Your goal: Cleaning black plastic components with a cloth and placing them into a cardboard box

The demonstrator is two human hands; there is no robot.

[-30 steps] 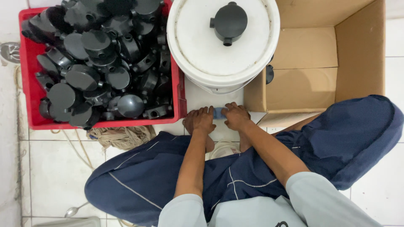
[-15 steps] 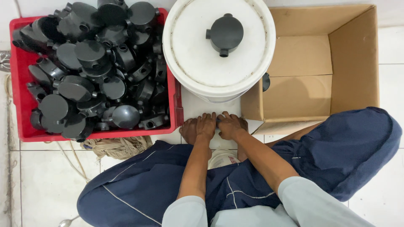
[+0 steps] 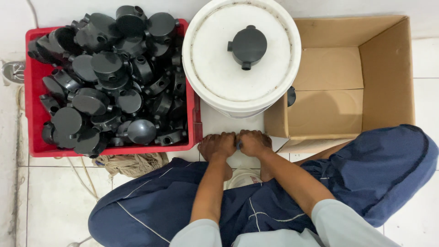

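The person's left hand point(image 3: 216, 146) and right hand point(image 3: 254, 142) met knuckle to knuckle just near of the white bucket point(image 3: 241, 57), over the white tiled floor point(image 3: 55, 201). Both were clenched around a small blue thing point(image 3: 238, 145), of which only a sliver showed in the gap where the two fists touched; what it was could not be told. It lay squarely between the grips, neither hand nearer than the other, and its long axis could not be made out.

On the bucket's lid, far from the hands and a little right of them, sat a single black round junction box point(image 3: 247, 46) with short stubs on its left and near sides. To the left, a red crate point(image 3: 33, 119) stood heaped with many more black boxes point(image 3: 91, 100), its near right corner just beside the left hand. To the right lay an open cardboard box point(image 3: 388, 77), with one small dark piece point(image 3: 291, 96) at its left wall.

The person sat cross-legged in dark blue trousers point(image 3: 393, 169), knees hemming in the hands on both sides. A crumpled cloth point(image 3: 130, 163) lay under the crate's near edge.
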